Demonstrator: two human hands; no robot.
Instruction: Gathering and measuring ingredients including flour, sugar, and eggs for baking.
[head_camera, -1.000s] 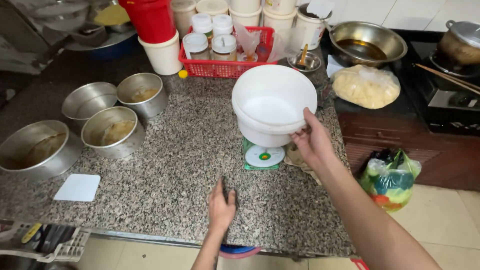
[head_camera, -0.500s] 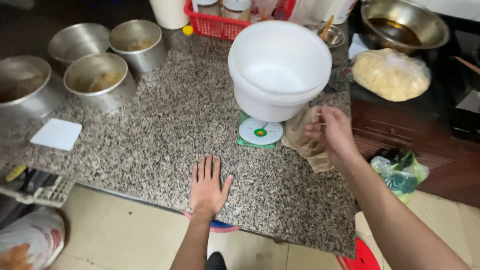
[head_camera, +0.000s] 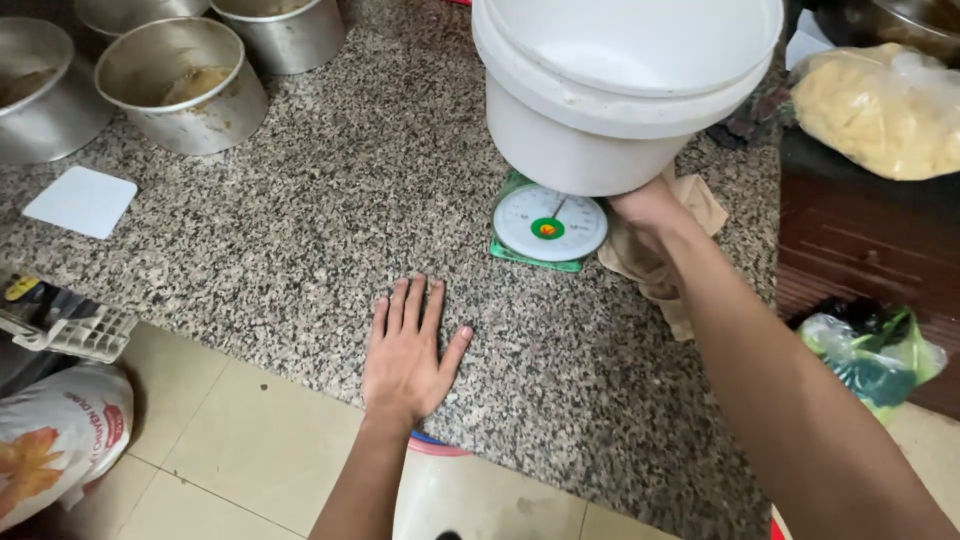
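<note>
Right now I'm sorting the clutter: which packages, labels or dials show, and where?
Round white scale dial, green casing, under the white plastic bucket.
Clear bag of yellowish food, top right.
White printed sack, floor, bottom left.
Clear bag of greens, lower right.
Blank white square card, granite counter, left.

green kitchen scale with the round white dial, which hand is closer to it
Right. The right hand is by the green kitchen scale with the round white dial, under the white plastic bucket; the left hand lies flat on the speckled granite counter, apart.
</note>
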